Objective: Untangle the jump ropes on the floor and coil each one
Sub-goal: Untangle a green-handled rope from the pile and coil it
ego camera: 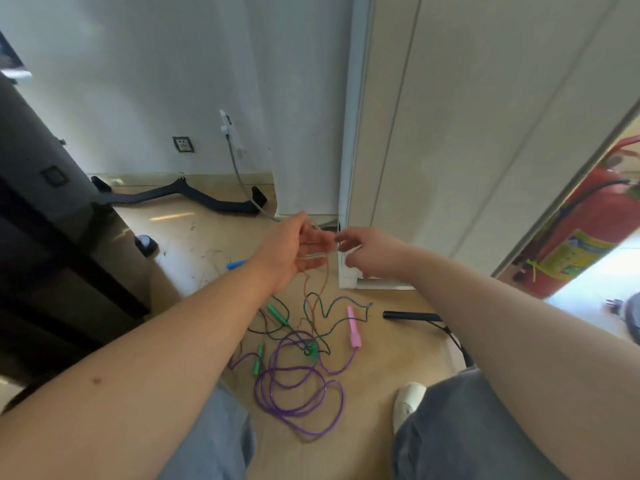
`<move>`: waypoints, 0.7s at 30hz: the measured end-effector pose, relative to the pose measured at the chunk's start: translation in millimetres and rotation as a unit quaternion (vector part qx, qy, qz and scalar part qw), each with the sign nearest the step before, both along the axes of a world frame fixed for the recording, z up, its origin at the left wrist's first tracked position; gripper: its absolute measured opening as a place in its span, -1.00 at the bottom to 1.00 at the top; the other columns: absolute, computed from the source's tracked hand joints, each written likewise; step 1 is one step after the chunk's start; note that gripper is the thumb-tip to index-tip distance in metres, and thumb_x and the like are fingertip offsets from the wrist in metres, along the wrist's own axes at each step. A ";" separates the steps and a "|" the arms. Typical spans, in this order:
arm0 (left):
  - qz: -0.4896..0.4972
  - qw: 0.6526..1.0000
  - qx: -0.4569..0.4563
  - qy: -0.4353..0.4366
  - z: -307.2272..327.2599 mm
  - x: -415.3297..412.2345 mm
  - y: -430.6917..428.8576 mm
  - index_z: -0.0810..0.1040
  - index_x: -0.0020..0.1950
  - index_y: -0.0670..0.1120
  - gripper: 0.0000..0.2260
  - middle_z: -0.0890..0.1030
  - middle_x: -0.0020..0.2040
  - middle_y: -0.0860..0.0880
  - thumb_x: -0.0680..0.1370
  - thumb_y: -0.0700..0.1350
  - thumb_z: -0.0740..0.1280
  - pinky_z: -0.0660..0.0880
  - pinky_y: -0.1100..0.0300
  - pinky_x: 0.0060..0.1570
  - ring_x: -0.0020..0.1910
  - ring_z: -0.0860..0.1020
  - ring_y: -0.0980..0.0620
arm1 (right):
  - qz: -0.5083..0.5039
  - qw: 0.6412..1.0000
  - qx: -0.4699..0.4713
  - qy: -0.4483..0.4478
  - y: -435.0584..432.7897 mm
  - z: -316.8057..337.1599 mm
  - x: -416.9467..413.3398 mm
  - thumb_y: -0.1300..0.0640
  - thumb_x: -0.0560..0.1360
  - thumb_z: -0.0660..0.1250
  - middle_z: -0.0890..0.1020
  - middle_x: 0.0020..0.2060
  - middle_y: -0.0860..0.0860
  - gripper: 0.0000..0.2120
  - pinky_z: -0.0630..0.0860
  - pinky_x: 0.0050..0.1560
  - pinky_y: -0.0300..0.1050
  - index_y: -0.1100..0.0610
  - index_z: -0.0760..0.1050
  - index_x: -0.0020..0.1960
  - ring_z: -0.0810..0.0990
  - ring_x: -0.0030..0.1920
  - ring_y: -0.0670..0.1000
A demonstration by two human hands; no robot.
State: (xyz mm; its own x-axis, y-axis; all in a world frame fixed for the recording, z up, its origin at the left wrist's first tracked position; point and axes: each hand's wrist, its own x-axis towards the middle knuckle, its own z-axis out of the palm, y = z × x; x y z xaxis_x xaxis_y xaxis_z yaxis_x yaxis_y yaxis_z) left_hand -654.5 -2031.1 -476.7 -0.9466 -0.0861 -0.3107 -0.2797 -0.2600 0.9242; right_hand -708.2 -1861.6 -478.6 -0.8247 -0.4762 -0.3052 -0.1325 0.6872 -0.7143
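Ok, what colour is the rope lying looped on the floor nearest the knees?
The rope is purple; head view.

Head view, downward (floor close)

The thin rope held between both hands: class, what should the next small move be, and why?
Probably the right hand should draw up a little slack and lay another loop on the left hand. The thin rope loops across the left palm, yet its strands hang down into the floor tangle with the purple rope, so slow pulling seems safest.
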 end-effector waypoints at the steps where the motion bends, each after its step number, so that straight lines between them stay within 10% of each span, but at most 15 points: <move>1: 0.005 1.000 0.025 0.000 -4.6 -3.9 0.4 0.33 -0.22 -0.03 -0.70 0.71 -0.12 -0.14 0.70 -0.01 0.08 0.57 -0.15 0.10 -0.01 0.68 -0.14 | 0.021 0.999 -0.002 -0.038 -1.4 -5.8 -0.3 0.30 0.50 0.29 0.52 0.27 -0.02 -0.43 0.61 0.06 0.13 -0.04 0.40 0.46 0.59 0.16 0.11; 10: 0.037 0.988 0.148 0.017 -18.9 -37.5 -6.1 0.44 -0.15 -0.05 -0.78 0.65 -0.02 -0.14 0.67 -0.03 0.19 0.58 -0.11 0.12 0.03 0.65 -0.12 | 0.044 0.984 -0.063 -0.162 -16.1 -30.8 -23.4 0.09 0.47 0.51 0.53 0.29 -0.08 -0.52 0.56 0.19 0.12 -0.03 0.43 0.32 0.52 0.28 0.00; 14: 0.076 0.981 0.175 0.031 -16.6 -45.4 -11.8 0.46 -0.11 -0.06 -0.82 0.65 -0.02 -0.13 0.67 -0.07 0.21 0.58 -0.07 0.13 0.04 0.63 -0.11 | 0.070 0.986 -0.032 -0.146 -20.6 -34.6 -31.2 0.02 0.58 0.37 0.70 0.01 -0.11 -0.85 0.62 0.12 0.07 0.02 0.58 0.13 0.64 0.11 -0.05; 21: 0.089 0.972 0.216 0.037 -7.8 -43.6 -12.8 0.48 -0.05 -0.08 -0.82 0.66 0.01 -0.15 0.68 -0.04 0.19 0.60 -0.07 0.16 0.07 0.65 -0.13 | 0.116 0.978 -0.009 -0.171 -24.1 -28.0 -24.4 -0.03 0.55 0.41 0.58 -0.23 0.00 -0.75 0.68 -0.17 -0.05 -0.05 0.61 0.22 0.51 -0.33 -0.04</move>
State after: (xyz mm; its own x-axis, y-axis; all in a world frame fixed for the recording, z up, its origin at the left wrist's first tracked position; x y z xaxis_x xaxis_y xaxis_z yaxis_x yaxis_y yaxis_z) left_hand -698.2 -2043.9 -484.5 -0.9496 -0.1267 -0.2867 -0.1325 -0.6668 0.7334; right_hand -732.5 -1885.7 -506.6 -0.5448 -0.6461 -0.5345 -0.0337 0.6538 -0.7559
